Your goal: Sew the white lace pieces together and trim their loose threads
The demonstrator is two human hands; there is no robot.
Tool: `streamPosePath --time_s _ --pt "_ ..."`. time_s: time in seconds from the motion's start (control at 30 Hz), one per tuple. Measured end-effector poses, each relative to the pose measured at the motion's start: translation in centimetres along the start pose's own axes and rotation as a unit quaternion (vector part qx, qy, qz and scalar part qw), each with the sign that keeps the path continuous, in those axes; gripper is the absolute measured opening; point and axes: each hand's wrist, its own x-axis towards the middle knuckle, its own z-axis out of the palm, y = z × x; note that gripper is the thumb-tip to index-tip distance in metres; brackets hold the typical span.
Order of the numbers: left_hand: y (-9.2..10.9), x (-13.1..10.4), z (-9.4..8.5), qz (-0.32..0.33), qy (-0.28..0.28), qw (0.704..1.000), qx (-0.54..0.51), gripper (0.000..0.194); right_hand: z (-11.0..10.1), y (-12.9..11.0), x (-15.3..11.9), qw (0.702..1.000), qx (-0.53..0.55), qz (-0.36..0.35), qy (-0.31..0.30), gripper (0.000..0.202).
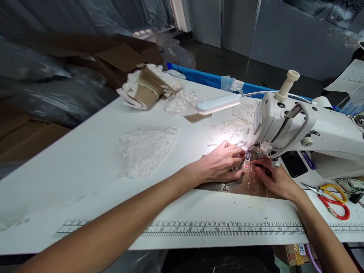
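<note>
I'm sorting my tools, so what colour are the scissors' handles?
The scissors have one yellow handle and one red handle, best seen in the head view.

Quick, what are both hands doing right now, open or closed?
Left hand: bent near the machine; can't tell if it's gripping anything.
Right hand: partly curled near it too; grip can't be told.

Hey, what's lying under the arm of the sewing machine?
Under the sewing machine's arm, a black phone-like slab and a purple tool show on the white table. The arm seems to cover their far ends, and whatever lies farther behind it is hidden.
</note>
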Motion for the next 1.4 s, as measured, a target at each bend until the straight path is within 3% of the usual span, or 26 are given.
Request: streamPosePath --time_s 0.1,0.23,0.4,0.53,0.7,0.83,1.0,1.17,1.3,1.4 --pt "-0.2 0.1 -0.1 -0.001 -0.005 1.000 -0.001 0.017 -0.7 1.2 0.3 0.992 0.121 0.030 -0.009 0.044" --pt "-0.1 0.1 0.0 -0.005 -0.012 1.000 0.001 0.019 -0.4 1.6 0.8 0.981 0.181 0.073 0.017 0.051" --pt "0.2 -0.2 0.2 -0.018 -0.012 0.999 0.031 0.025 -0.1 0.7 0.4 0.989 0.130 0.035 0.064 0.039" --pt "0.0 -0.2 -0.1 -0.016 -0.026 0.999 0.036 0.032 0.1 0.3 0.0 0.988 0.096 0.060 0.110 0.030" --pt "-0.5 -0.1 0.0 -0.025 -0.047 0.998 0.027 0.040 0.3 0.4 0.1 0.987 0.083 0.077 0.117 0.022" --pt "-1.6 0.0 0.4 -0.021 -0.018 1.000 -0.014 0.042 0.3 0.6 0.1 0.989 0.063 0.066 0.119 0.018" --pt "-3.7 1.0 0.6 -0.004 0.005 0.997 -0.075 0.035 0.7 1.0 -0.2 0.991 0.023 -0.014 0.131 0.021" --pt "-5.4 3.0 1.2 -0.120 0.017 0.992 0.023 0.032 0.8 0.8 -0.6 0.982 -0.065 -0.120 0.133 0.029" --pt "-5.6 3.9 1.1 -0.123 -0.019 0.992 0.031 0.030 0.8 -0.3 -0.8 0.948 -0.020 -0.254 0.191 0.041" --pt "-5.2 3.2 0.4 -0.103 -0.043 0.993 0.034 0.028 0.7 -1.7 -1.0 0.907 0.016 -0.341 0.247 0.037"
